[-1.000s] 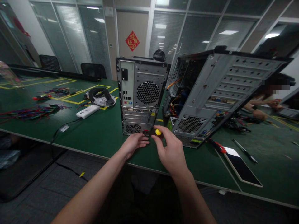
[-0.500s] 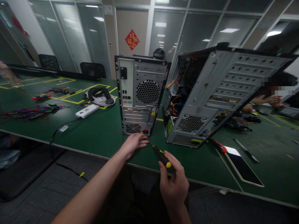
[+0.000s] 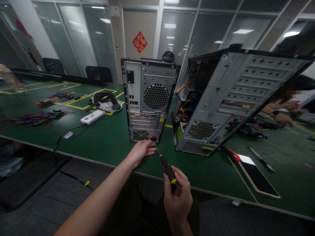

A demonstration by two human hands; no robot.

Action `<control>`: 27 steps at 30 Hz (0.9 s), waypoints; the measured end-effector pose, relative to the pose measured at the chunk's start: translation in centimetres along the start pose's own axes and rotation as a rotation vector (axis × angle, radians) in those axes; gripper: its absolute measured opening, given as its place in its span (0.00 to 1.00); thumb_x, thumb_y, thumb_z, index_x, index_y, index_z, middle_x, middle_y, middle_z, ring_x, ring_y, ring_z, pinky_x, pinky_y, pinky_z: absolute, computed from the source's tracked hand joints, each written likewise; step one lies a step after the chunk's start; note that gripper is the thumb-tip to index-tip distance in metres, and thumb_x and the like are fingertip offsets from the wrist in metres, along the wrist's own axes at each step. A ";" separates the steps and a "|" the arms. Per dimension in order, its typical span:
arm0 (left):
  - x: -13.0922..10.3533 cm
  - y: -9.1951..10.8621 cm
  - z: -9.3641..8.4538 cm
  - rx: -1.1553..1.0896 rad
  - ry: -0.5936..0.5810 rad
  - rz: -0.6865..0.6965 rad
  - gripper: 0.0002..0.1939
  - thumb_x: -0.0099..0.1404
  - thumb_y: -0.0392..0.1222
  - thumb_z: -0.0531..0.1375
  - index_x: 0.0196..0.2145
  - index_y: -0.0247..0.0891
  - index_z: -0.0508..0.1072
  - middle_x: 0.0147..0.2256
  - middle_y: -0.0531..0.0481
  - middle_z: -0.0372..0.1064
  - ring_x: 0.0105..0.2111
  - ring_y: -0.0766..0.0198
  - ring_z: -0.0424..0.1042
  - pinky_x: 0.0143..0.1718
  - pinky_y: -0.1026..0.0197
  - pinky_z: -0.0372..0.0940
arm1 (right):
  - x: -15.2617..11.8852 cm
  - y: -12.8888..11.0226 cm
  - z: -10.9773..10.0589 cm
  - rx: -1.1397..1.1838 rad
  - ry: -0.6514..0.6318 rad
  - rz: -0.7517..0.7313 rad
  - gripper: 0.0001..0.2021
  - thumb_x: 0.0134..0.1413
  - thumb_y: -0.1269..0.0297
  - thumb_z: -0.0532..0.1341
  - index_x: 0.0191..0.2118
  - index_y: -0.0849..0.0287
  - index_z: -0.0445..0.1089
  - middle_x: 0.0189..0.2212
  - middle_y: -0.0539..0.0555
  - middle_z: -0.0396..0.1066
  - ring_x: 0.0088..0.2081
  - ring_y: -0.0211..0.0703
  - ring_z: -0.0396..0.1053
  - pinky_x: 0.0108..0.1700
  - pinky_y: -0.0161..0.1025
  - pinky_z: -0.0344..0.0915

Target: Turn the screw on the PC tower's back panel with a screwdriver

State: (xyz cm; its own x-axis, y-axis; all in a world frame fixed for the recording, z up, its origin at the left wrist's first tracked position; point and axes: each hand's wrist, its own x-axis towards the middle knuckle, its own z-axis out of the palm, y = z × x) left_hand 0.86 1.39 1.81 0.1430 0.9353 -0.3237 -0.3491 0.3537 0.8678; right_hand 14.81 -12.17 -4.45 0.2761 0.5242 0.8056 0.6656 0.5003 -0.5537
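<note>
My right hand (image 3: 177,196) grips the black and yellow handle of a screwdriver (image 3: 167,169). Its thin shaft slants up and left to the bottom of a grey computer case (image 3: 137,123), beside the red switch and power socket (image 3: 153,139). At that same lower edge, my left hand (image 3: 143,150) has its fingertips drawn together next to the screwdriver's tip. Whatever lies between those fingertips is hidden. The case stands upright, its rear panel facing me. To its right, a second computer case (image 3: 211,98) with an open side stands at an angle.
Left on the green table (image 3: 108,141) lie a white power bank (image 3: 92,117), a clothes-iron-like white and black device (image 3: 107,102) and bundled wires (image 3: 36,118). Right are red-handled pliers (image 3: 232,154), a tablet (image 3: 258,177) and a pen (image 3: 261,159). Behind, another person's hand (image 3: 283,118) shows.
My right hand and the screwdriver's handle have shifted slightly left and down, so the shaft stands steeper. My left hand stays put. The other person's hand at right has moved.
</note>
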 end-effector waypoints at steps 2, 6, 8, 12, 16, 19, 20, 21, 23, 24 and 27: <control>0.0 0.0 0.0 0.001 -0.003 0.001 0.10 0.73 0.37 0.56 0.39 0.28 0.75 0.50 0.29 0.76 0.36 0.58 0.82 0.35 0.62 0.75 | -0.2 0.1 0.1 0.007 0.001 0.022 0.17 0.60 0.73 0.67 0.52 0.58 0.66 0.49 0.63 0.74 0.50 0.50 0.76 0.47 0.48 0.78; 0.2 -0.2 -0.1 0.002 -0.007 0.006 0.09 0.72 0.37 0.57 0.39 0.29 0.75 0.50 0.30 0.76 0.36 0.58 0.82 0.35 0.62 0.75 | -0.3 0.1 0.5 -0.006 0.000 0.082 0.13 0.61 0.71 0.67 0.49 0.58 0.67 0.48 0.62 0.75 0.49 0.49 0.77 0.47 0.47 0.77; 0.3 -0.2 -0.2 0.002 -0.007 0.007 0.09 0.72 0.37 0.57 0.39 0.29 0.75 0.49 0.29 0.76 0.36 0.57 0.82 0.36 0.62 0.75 | -0.4 0.1 0.6 -0.005 0.001 0.098 0.12 0.61 0.71 0.67 0.49 0.57 0.68 0.48 0.62 0.75 0.49 0.49 0.77 0.47 0.47 0.77; 0.2 -0.2 -0.2 -0.005 -0.009 0.010 0.08 0.71 0.37 0.58 0.38 0.29 0.75 0.50 0.29 0.76 0.37 0.56 0.82 0.37 0.61 0.75 | -0.6 0.0 0.5 0.025 0.001 0.128 0.12 0.61 0.70 0.66 0.48 0.58 0.68 0.48 0.62 0.74 0.50 0.49 0.76 0.47 0.46 0.77; 0.1 -0.2 -0.2 -0.005 -0.012 0.013 0.08 0.72 0.37 0.58 0.38 0.29 0.75 0.49 0.29 0.76 0.37 0.56 0.82 0.36 0.61 0.75 | -0.6 -0.1 0.4 0.021 0.000 0.139 0.11 0.62 0.70 0.66 0.47 0.58 0.67 0.48 0.62 0.74 0.49 0.48 0.76 0.47 0.46 0.76; 0.2 -0.2 -0.2 -0.003 -0.013 0.015 0.08 0.72 0.37 0.58 0.38 0.29 0.75 0.49 0.29 0.76 0.37 0.56 0.82 0.37 0.61 0.75 | -0.6 -0.2 0.4 0.000 -0.001 0.150 0.11 0.62 0.69 0.66 0.48 0.58 0.67 0.48 0.62 0.74 0.49 0.48 0.76 0.47 0.45 0.77; 0.2 -0.2 -0.2 -0.004 -0.014 0.016 0.08 0.71 0.37 0.58 0.38 0.29 0.75 0.50 0.29 0.76 0.37 0.56 0.82 0.37 0.61 0.75 | -0.5 -0.2 0.5 -0.010 -0.001 0.150 0.10 0.62 0.68 0.66 0.48 0.58 0.67 0.48 0.62 0.74 0.49 0.48 0.76 0.47 0.45 0.77; 0.2 -0.3 -0.2 -0.005 -0.015 0.018 0.08 0.71 0.37 0.59 0.38 0.29 0.75 0.50 0.29 0.76 0.37 0.56 0.82 0.37 0.60 0.75 | -0.5 -0.3 0.5 -0.022 -0.001 0.147 0.10 0.62 0.68 0.66 0.47 0.58 0.67 0.47 0.62 0.75 0.49 0.48 0.76 0.47 0.45 0.77; 0.2 -0.3 -0.2 -0.007 -0.015 0.020 0.08 0.71 0.38 0.59 0.38 0.29 0.75 0.49 0.29 0.76 0.37 0.56 0.82 0.37 0.61 0.75 | -0.4 -0.5 0.6 -0.046 0.002 0.132 0.10 0.62 0.68 0.66 0.47 0.58 0.67 0.47 0.62 0.75 0.48 0.48 0.77 0.46 0.45 0.77; 0.2 -0.3 -0.2 -0.009 -0.014 0.019 0.08 0.71 0.38 0.59 0.38 0.29 0.75 0.49 0.30 0.76 0.37 0.56 0.82 0.36 0.61 0.75 | -0.3 -0.6 0.6 -0.056 0.006 0.121 0.10 0.62 0.68 0.66 0.47 0.58 0.67 0.47 0.61 0.75 0.47 0.48 0.77 0.46 0.44 0.77; 0.1 -0.1 -0.2 -0.013 -0.010 0.013 0.08 0.71 0.37 0.59 0.38 0.29 0.75 0.48 0.30 0.76 0.36 0.57 0.82 0.36 0.62 0.75 | -0.1 -1.0 0.7 -0.088 0.010 0.073 0.10 0.61 0.68 0.67 0.46 0.58 0.67 0.45 0.61 0.76 0.45 0.47 0.78 0.44 0.43 0.77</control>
State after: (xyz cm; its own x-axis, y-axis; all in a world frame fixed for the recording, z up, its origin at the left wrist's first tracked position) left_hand 0.76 1.46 1.57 0.1472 0.9397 -0.3086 -0.3631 0.3416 0.8669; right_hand 13.65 -12.27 -4.14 0.3324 0.5499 0.7663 0.7015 0.3989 -0.5906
